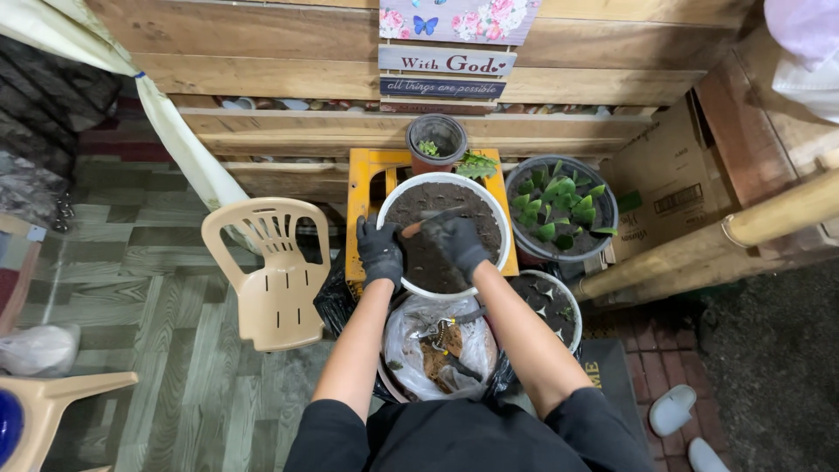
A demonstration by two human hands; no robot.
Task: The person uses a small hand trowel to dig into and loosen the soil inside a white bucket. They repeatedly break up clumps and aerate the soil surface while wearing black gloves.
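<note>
1. Soil-filled white pot sits on a yellow stool right in front of the person, against the wooden wall. It looks pretty much full of dark soil already, nearly to the rim, with nothing planted in it yet as far as I can see.
2. Left hand, in a black glove, is curled over the near-left rim of the pot, steadying it.
3. Right hand, also gloved, is closed around a small trowel with an orange-ish handle end, blade down in the soil. So I'd guess it's the levelling or digging stage.
4. Plastic bag of soil mix lies open just below the pot, some brown stuff left in it, plus what looks like a small tool, hard to tell.
5. Count: two gloved hands, one trowel, one white pot, one small grey pot with a sprout, one dark tub of green seedlings, one dark pot by the right forearm, one beige plastic chair in full view, one cardboard box.
</note>
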